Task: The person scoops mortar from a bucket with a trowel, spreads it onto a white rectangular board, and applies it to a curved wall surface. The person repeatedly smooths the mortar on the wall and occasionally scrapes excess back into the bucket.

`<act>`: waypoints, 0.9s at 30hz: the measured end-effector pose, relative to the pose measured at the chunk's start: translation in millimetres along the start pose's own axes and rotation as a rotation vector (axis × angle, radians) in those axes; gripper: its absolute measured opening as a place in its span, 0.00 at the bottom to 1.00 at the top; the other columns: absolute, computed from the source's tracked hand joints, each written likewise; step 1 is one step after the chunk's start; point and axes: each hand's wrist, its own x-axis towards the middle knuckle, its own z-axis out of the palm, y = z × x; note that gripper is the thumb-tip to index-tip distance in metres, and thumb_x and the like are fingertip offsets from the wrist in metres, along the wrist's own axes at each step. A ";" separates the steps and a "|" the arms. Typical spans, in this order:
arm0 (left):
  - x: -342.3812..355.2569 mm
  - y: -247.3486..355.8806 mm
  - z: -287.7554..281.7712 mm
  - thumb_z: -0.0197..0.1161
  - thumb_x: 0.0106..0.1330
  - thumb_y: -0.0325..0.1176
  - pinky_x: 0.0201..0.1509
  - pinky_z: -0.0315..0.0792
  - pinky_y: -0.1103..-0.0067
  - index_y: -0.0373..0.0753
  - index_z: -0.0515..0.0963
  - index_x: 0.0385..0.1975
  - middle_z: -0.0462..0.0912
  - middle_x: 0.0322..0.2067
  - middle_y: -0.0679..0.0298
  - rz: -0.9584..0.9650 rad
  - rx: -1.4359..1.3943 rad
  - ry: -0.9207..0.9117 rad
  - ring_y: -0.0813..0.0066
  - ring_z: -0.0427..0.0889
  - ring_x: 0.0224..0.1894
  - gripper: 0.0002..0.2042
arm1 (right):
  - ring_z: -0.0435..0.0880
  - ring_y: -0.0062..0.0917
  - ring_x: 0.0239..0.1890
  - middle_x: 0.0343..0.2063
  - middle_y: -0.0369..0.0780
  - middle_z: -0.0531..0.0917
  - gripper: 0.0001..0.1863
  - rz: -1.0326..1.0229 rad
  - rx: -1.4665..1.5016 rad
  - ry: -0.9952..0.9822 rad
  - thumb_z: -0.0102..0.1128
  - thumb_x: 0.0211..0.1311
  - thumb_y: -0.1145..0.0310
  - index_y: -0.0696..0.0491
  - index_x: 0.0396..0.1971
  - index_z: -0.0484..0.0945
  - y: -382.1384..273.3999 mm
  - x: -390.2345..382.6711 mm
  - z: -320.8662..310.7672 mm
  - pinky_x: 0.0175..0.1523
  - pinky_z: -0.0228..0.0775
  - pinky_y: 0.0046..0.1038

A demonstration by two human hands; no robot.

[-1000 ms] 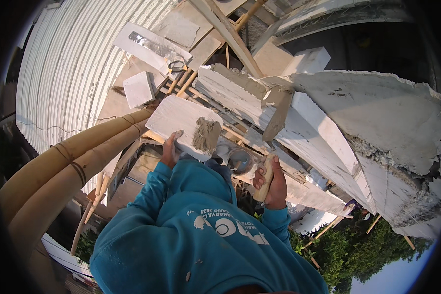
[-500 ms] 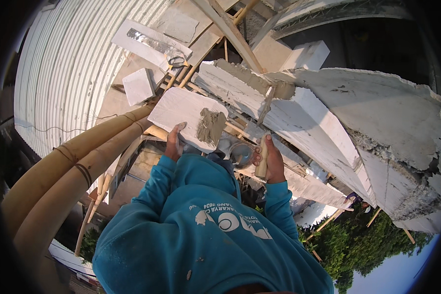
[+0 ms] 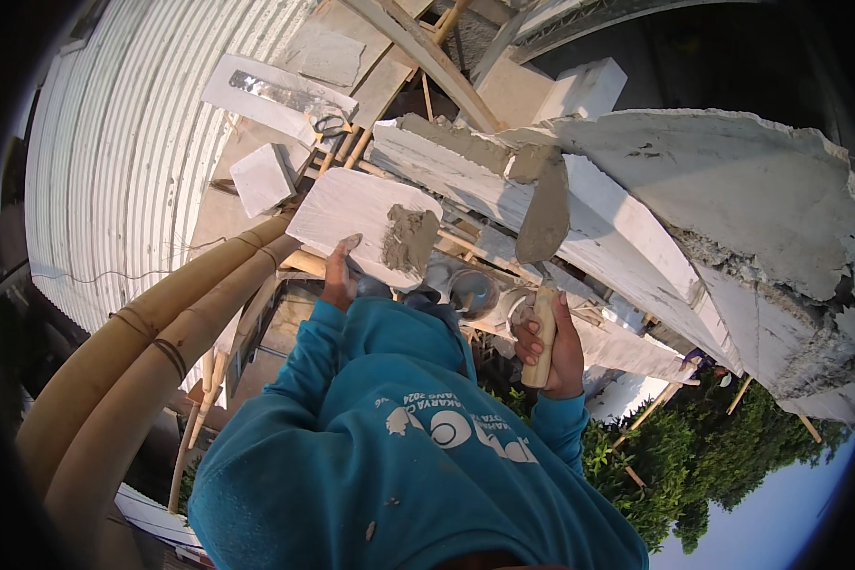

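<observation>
My left hand [image 3: 339,273] grips the near edge of a white mortar board [image 3: 342,214], thumb on top. A lump of wet grey mortar [image 3: 410,239] sits at the board's right end. In my right hand [image 3: 565,350] is a trowel [image 3: 543,220], held by its wooden handle, fingers wrapped round it. The trowel's mortar-coated blade points away from me, its flat face showing in front of a white block wall [image 3: 636,242]. Grey mortar [image 3: 475,144] lies along the wall's far left top edge, and the blade's tip is close to that bed.
Two thick bamboo poles [image 3: 152,328] run along my left. A handsaw [image 3: 331,124] lies on a white plank beyond, near a loose white block [image 3: 262,180]. Corrugated roofing [image 3: 114,171] spreads at the far left. A clear round container [image 3: 473,293] stands below, between my hands.
My right hand has moved right and nearer to me with the trowel, and its blade has turned from edge-on to face-on. The left hand keeps the board nearly still.
</observation>
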 end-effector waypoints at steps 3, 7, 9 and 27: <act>-8.6 5.4 11.1 0.57 0.64 0.38 0.57 0.71 0.61 0.35 0.72 0.50 0.78 0.47 0.57 -0.022 -0.045 -0.011 0.61 0.77 0.50 0.18 | 0.63 0.15 0.14 0.22 0.33 0.67 0.23 0.017 -0.001 0.013 0.43 0.72 0.45 0.52 0.42 0.67 6.9 -11.3 -4.7 0.15 0.59 0.19; -6.5 5.3 15.4 0.57 0.64 0.38 0.56 0.72 0.60 0.35 0.72 0.50 0.78 0.48 0.57 -0.027 -0.041 -0.063 0.60 0.77 0.51 0.18 | 0.63 0.16 0.14 0.22 0.34 0.67 0.23 0.002 -0.080 -0.073 0.44 0.71 0.44 0.53 0.43 0.67 11.6 -4.1 -7.8 0.16 0.60 0.20; -3.3 3.5 14.7 0.51 0.69 0.40 0.57 0.71 0.68 0.34 0.75 0.50 0.78 0.48 0.58 -0.014 -0.001 -0.072 0.64 0.77 0.51 0.18 | 0.63 0.16 0.14 0.22 0.34 0.67 0.24 0.011 -0.114 -0.046 0.47 0.70 0.44 0.53 0.43 0.67 10.8 16.5 -8.1 0.16 0.60 0.21; -12.9 2.2 24.0 0.58 0.63 0.39 0.55 0.72 0.61 0.35 0.73 0.49 0.79 0.46 0.58 -0.048 0.014 -0.070 0.60 0.79 0.49 0.18 | 0.73 0.19 0.17 0.23 0.37 0.74 0.20 -0.134 -0.235 0.088 0.55 0.67 0.49 0.52 0.37 0.68 31.1 53.5 -5.5 0.19 0.69 0.22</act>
